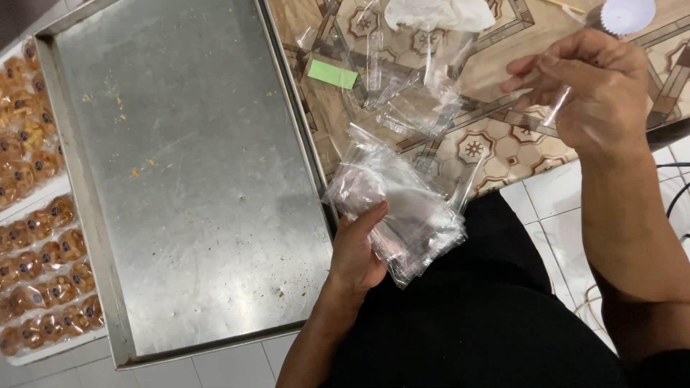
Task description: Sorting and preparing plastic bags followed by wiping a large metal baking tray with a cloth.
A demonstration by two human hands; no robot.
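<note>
My left hand (357, 251) grips a stack of small clear plastic bags (402, 208) just right of a large empty metal baking tray (187, 165) that carries a few crumbs. My right hand (593, 90) is raised over the patterned table (496, 144), its fingers pinched on a single clear plastic bag (559, 108). More loose clear bags (410, 79) lie on the table between my hands.
White trays of wrapped brown pastries (43, 273) lie at the far left. A green paper slip (332, 73), a white cloth or paper (438, 13) and a pale round lid (627, 14) rest on the table. My dark-clad lap (474, 316) and white floor tiles (553, 208) are below.
</note>
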